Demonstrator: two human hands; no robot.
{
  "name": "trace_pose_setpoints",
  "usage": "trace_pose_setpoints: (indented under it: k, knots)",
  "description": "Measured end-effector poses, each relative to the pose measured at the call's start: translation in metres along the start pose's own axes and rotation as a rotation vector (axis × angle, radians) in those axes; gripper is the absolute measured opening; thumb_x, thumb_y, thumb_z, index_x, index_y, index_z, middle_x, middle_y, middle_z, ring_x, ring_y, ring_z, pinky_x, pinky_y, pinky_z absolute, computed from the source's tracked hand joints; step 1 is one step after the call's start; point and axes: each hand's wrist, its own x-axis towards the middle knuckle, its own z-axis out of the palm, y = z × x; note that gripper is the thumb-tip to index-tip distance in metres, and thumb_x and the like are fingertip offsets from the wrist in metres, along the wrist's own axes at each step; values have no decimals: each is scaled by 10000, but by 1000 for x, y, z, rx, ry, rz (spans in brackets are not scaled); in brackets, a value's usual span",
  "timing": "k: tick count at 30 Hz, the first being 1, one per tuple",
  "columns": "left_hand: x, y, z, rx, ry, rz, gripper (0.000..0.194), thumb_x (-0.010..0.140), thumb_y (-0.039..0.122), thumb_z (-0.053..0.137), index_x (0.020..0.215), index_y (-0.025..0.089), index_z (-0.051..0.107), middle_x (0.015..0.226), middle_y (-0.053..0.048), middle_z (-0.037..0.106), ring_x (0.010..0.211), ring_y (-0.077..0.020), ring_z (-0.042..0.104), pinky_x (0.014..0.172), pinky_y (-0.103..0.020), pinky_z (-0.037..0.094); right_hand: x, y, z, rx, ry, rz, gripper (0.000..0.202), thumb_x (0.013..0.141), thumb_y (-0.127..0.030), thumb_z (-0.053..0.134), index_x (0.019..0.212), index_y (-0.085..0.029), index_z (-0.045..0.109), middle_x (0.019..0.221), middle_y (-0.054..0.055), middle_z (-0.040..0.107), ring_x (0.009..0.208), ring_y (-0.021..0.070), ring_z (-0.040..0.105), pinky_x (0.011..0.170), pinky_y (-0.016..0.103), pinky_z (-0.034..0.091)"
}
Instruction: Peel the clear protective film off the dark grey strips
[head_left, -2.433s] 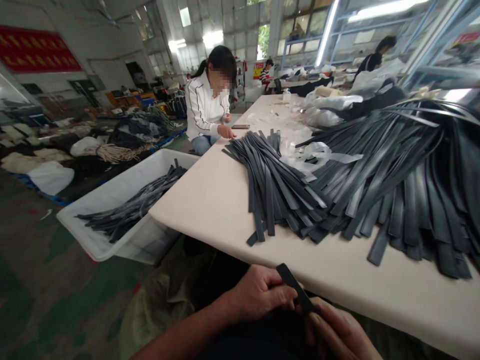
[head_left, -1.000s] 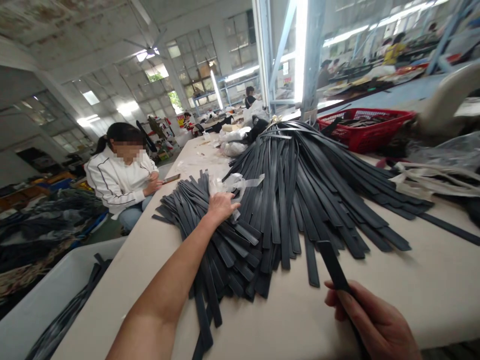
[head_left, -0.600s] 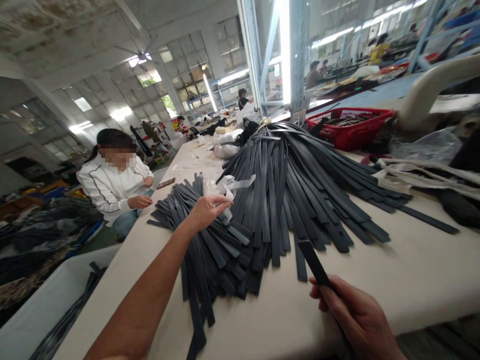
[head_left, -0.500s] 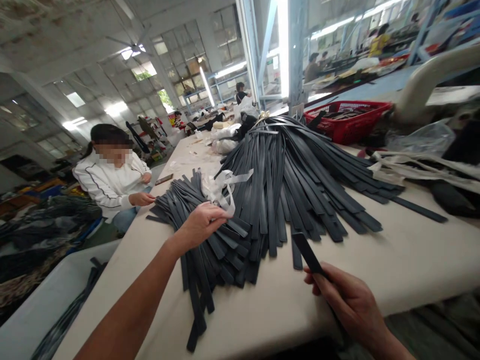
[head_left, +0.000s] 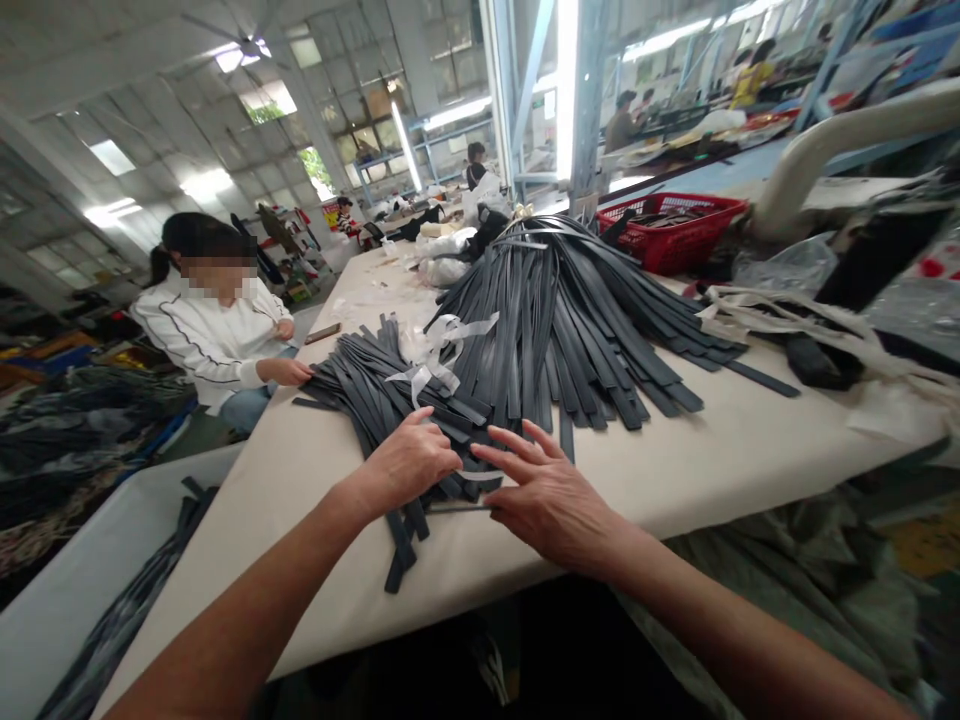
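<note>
While L hand (head_left: pixel 409 460) pinches white tape (head_left: pixel 480 476), R hand (head_left: pixel 559 505) has fingers spread, hold unclear; many strips (head_left: pixel 517 340) loose on worktop (head_left: pixel 675 450), some in bin (head_left: pixel 67 600), no. finished unclear.

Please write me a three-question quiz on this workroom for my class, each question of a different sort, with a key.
1. Multiple choice. What colour is the basket behind the large strap pile?
A) blue
B) red
C) yellow
2. True or false? The bin beside the table has dark straps in it.
3. Short answer. Which has its fingers spread wider, the left hand or the right hand?

Key: 1 B; 2 true; 3 the right hand.
</note>
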Motion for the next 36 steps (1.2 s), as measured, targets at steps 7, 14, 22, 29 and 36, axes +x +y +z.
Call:
trace_pose_setpoints:
  k: [7, 14, 22, 29, 36]
  knots:
    - [-25, 10, -4, -124, 430, -399, 281, 863, 326, 614, 1117, 235, 694, 1174, -80, 710, 1124, -257, 613, 1110, -452, 319, 3, -2, 25, 723, -1, 411, 217, 912, -293, 581, 917, -203, 779, 928, 46, 780, 881, 220, 702, 1071, 498, 372]
    - [-48, 99, 61, -977, 473, -752, 331, 840, 469, 613, 963, 195, 751, 930, -52, 766, 817, -213, 685, 723, -290, 527, -4, -12, 15, 1728, -45, 726, 429, 754, -495, 749, 1017, -159, 786, 1031, 96, 773, 933, 237, 701, 949, 373, 481]
    - [-32, 129, 80, -1240, 506, -748, 194, 807, 363, 685, 886, 221, 791, 815, -2, 767, 782, -195, 677, 772, -292, 516, -1, -21, 29, 1541, -142, 688, 457, 736, -529, 746, 979, -145, 788, 939, 66, 773, 960, 242, 680, 974, 385, 459]
    - [-34, 111, 89, -1736, 725, -923, 312, 633, 444, 852, 696, 163, 733, 671, -15, 733, 660, -133, 676, 732, -257, 548, -15, -13, 4, 1372, 217, 705, 382, 835, -532, 660, 947, -176, 742, 968, 59, 745, 755, 154, 674, 714, 270, 531]
    - [-27, 101, 87, -2157, 919, -973, 286, 646, 363, 872, 768, 183, 687, 796, -5, 759, 722, -137, 718, 698, -245, 588, -72, -39, -7, 762, -112, 681, 322, 939, -372, 512, 771, -159, 686, 643, 20, 672, 509, 115, 585, 514, 214, 437]
